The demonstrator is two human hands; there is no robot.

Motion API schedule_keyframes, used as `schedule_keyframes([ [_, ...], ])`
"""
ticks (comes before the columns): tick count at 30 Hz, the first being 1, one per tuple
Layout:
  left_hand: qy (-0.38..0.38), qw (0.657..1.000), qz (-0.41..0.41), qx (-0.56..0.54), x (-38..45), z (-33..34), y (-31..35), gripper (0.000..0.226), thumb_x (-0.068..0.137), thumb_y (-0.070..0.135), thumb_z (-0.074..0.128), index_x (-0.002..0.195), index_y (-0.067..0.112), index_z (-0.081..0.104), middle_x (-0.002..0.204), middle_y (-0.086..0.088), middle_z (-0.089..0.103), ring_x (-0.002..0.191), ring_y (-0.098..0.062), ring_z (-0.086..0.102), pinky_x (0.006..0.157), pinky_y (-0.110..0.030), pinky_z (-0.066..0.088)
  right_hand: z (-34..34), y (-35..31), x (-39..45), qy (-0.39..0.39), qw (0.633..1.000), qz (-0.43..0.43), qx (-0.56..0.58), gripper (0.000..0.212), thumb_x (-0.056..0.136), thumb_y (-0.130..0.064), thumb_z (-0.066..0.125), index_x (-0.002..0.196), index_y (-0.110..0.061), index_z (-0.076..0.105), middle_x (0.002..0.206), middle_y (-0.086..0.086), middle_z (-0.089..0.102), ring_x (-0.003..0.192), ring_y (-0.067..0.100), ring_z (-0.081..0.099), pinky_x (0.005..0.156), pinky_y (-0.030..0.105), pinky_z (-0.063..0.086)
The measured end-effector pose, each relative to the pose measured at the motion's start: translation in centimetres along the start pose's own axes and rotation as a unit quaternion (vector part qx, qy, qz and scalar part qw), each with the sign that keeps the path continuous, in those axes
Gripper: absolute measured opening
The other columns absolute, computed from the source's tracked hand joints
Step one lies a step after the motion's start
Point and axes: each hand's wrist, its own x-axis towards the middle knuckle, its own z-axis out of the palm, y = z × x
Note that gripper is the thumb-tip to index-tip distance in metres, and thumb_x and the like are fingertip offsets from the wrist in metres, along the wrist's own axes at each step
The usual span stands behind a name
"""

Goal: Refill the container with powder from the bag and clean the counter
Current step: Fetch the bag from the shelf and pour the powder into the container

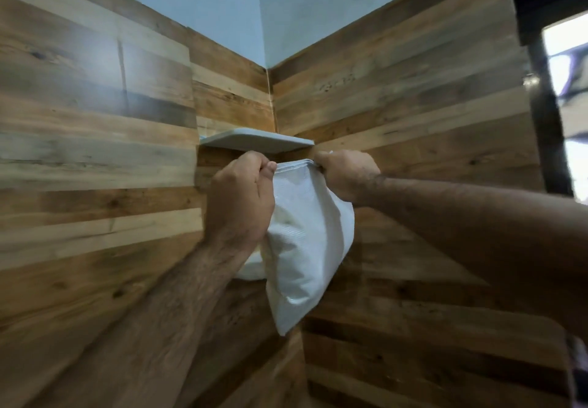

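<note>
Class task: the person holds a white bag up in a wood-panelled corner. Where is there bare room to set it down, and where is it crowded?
The small corner shelf above the bag looks bare on the top that shows. Just under it is crowded: left hand and right hand grip the bag's top edge. No counter shows.

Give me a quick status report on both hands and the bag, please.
Left hand and right hand both pinching the top edge of the white bag. Bag hanging in the air below the corner shelf. Container not in view.
</note>
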Motion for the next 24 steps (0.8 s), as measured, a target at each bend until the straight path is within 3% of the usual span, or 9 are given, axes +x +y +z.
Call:
schedule_keyframes([
  [4, -0.069, 0.995, -0.055, -0.037, -7.0, -1.4, 7.4, 0.014, 0.102, 0.018, 0.071, 0.091, 0.01, 0.074, 0.071, -0.004, 0.067, 0.063, -0.023, 0.056, 0.062, -0.03, 0.04, -2.8, 3.6, -10.4, -0.154, 0.986, -0.022, -0.065, 0.017, 0.103, -0.021, 0.044, 0.105, -0.029, 0.059, 0.106, 0.007, 0.073, 0.085, 0.037, 0.066, 0.068, 0.035, 0.046],
  [6, -0.134, 0.985, -0.095, -0.055, -12.2, -2.2, 11.5, 0.015, 0.101, 0.02, 0.073, 0.089, 0.012, 0.074, 0.07, -0.002, 0.068, 0.063, -0.027, 0.058, 0.06, -0.031, 0.039, -3.2, 5.5, -17.0, -0.232, 0.967, -0.029, -0.104, 0.023, 0.102, -0.023, 0.046, 0.113, -0.031, 0.065, 0.112, 0.007, 0.074, 0.094, 0.036, 0.07, 0.069, 0.034, 0.048],
  [11, -0.305, 0.929, -0.187, -0.096, -28.0, -5.3, 21.8, 0.017, 0.102, 0.025, 0.07, 0.089, 0.013, 0.074, 0.076, -0.006, 0.074, 0.07, -0.032, 0.067, 0.062, -0.037, 0.05, -2.3, 8.0, -35.9, -0.389, 0.911, -0.054, -0.129, 0.033, 0.102, -0.018, 0.049, 0.125, -0.028, 0.07, 0.118, 0.004, 0.075, 0.086, 0.027, 0.063, 0.063, 0.029, 0.046],
  [15, -0.396, 0.872, -0.265, -0.112, -39.9, -9.3, 29.7, 0.017, 0.103, 0.023, 0.069, 0.09, 0.012, 0.074, 0.084, -0.01, 0.077, 0.079, -0.035, 0.069, 0.065, -0.034, 0.04, -0.1, 9.8, -49.9, -0.447, 0.88, -0.075, -0.14, 0.035, 0.103, -0.024, 0.05, 0.128, -0.034, 0.073, 0.117, -0.001, 0.076, 0.098, 0.027, 0.074, 0.081, 0.034, 0.063],
  [17, -0.432, 0.849, -0.286, -0.109, -45.2, -11.0, 33.0, 0.018, 0.104, 0.023, 0.067, 0.09, 0.012, 0.071, 0.085, -0.012, 0.076, 0.081, -0.037, 0.069, 0.065, -0.037, 0.041, 0.4, 10.9, -55.5, -0.461, 0.867, -0.11, -0.15, 0.037, 0.102, -0.023, 0.05, 0.127, -0.035, 0.074, 0.118, -0.003, 0.077, 0.103, 0.027, 0.076, 0.085, 0.035, 0.063],
  [21, -0.465, 0.829, -0.294, -0.1, -53.3, -14.7, 37.9, 0.015, 0.104, 0.024, 0.064, 0.1, 0.014, 0.074, 0.088, -0.012, 0.077, 0.08, -0.039, 0.071, 0.066, -0.043, 0.054, -1.4, 10.2, -63.2, -0.506, 0.83, -0.181, -0.149, 0.034, 0.105, -0.017, 0.049, 0.125, -0.032, 0.071, 0.121, -0.005, 0.076, 0.109, 0.025, 0.076, 0.072, 0.03, 0.054],
  [24, -0.484, 0.807, -0.322, -0.106, -56.3, -17.8, 40.3, 0.015, 0.108, 0.025, 0.063, 0.11, 0.016, 0.076, 0.091, -0.004, 0.078, 0.079, -0.027, 0.072, 0.065, -0.036, 0.057, -2.4, 9.3, -66.3, -0.5, 0.833, -0.183, -0.15, 0.036, 0.106, -0.008, 0.047, 0.132, -0.025, 0.065, 0.113, -0.001, 0.077, 0.101, 0.027, 0.076, 0.066, 0.033, 0.054],
])
